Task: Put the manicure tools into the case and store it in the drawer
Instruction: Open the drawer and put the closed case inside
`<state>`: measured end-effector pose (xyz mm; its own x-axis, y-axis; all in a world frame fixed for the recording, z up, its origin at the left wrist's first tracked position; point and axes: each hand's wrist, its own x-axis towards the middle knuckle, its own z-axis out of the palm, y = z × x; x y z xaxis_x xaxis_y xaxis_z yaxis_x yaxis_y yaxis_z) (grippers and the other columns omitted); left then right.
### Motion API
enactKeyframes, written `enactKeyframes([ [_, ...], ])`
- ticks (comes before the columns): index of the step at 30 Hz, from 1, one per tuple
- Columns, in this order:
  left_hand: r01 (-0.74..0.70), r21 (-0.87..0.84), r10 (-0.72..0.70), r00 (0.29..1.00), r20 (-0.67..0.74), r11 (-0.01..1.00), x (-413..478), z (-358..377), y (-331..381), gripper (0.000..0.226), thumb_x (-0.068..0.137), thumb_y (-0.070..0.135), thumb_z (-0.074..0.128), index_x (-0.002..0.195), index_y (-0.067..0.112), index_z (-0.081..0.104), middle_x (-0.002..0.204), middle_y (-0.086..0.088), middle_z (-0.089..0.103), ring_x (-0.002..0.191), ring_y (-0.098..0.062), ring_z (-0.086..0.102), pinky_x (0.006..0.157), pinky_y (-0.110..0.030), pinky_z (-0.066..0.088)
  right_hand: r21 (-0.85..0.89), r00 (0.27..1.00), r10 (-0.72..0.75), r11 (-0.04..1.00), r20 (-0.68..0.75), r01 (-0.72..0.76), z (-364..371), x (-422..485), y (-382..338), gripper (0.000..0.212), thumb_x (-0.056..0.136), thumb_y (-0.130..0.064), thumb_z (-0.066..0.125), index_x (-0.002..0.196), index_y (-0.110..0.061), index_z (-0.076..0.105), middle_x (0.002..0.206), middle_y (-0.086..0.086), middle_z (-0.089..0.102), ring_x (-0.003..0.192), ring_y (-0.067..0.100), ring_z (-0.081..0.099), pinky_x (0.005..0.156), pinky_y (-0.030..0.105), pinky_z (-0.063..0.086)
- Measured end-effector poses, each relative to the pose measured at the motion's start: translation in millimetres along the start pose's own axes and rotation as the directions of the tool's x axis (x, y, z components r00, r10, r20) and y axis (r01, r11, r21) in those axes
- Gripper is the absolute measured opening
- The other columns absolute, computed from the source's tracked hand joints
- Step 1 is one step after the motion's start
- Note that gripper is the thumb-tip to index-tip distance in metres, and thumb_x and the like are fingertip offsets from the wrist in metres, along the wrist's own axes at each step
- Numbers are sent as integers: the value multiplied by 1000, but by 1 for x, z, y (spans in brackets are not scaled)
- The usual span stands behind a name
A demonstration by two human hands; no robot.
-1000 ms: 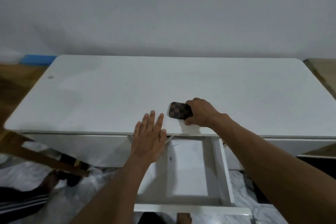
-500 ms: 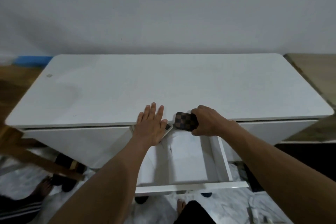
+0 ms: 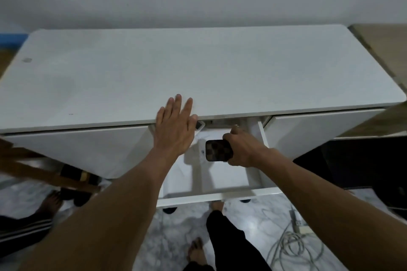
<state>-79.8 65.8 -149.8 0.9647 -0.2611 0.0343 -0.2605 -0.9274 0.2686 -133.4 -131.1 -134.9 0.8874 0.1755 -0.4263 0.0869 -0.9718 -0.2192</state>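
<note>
A small closed case point(image 3: 218, 150) with a brown checkered pattern is held by my right hand point(image 3: 243, 149) inside the open white drawer point(image 3: 218, 197), a little above the drawer's floor. My left hand point(image 3: 176, 126) lies flat with spread fingers on the front edge of the white table top point(image 3: 198, 68), just left of the drawer opening. No manicure tools are visible; the case is shut.
A wooden chair leg point(image 3: 44, 171) and another person's foot point(image 3: 49, 203) are at the lower left. My own feet and dark trousers point(image 3: 224, 233) stand below the drawer front. A coil of grey cable point(image 3: 293, 246) lies on the marble floor at right.
My right hand has carried the case off the table top, over the edge and down into the open drawer. My left hand stays flat on the table edge.
</note>
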Motion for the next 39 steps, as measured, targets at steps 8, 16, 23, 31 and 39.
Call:
enactKeyframes([
  [8, 46, -11, -47, 992, -120, 999, 4, 6, 4, 53, 101, 39, 16, 149, 25, 33, 159, -6, 24, 148, -23, 17, 117, -42, 14, 1, 998, 28, 1000, 47, -28, 31, 42, 23, 47, 72, -21, 74, 114, -12, 56, 117, 12, 52, 105, 32, 55, 88, 39, 52],
  [16, 55, 6, -52, 977, -208, 998, 4, 16, 6, 51, 101, 36, 22, 147, 23, 39, 157, -8, 31, 146, -23, 24, 115, -41, 16, 2, 995, 50, 999, 84, -50, 50, 85, 39, 53, 73, -20, 74, 121, -14, 53, 127, 13, 48, 113, 34, 50, 95, 39, 49],
  [23, 54, 63, -33, 956, -293, 997, 7, 25, 5, 47, 102, 34, 27, 145, 23, 43, 154, -8, 37, 144, -22, 31, 113, -41, 22, 40, 996, 51, 998, 69, -54, 59, 105, 46, 49, 71, -20, 72, 116, -10, 56, 127, 13, 56, 121, 33, 46, 96, 32, 44],
  [31, 67, 91, -38, 956, -290, 994, 8, 26, 4, 46, 102, 32, 30, 146, 24, 42, 154, -7, 36, 144, -21, 30, 113, -39, 21, 24, 997, 37, 999, 71, -39, 69, 114, 46, 70, 70, -20, 77, 133, -13, 46, 140, 10, 46, 130, 32, 37, 101, 37, 44],
  [39, 56, 86, -31, 962, -271, 995, 7, 25, 4, 47, 102, 33, 28, 146, 23, 41, 154, -8, 36, 144, -23, 31, 113, -39, 21, 2, 992, 70, 997, 108, -71, 65, 109, 38, 77, 73, -13, 74, 140, -11, 36, 145, 12, 38, 136, 33, 29, 104, 44, 44],
])
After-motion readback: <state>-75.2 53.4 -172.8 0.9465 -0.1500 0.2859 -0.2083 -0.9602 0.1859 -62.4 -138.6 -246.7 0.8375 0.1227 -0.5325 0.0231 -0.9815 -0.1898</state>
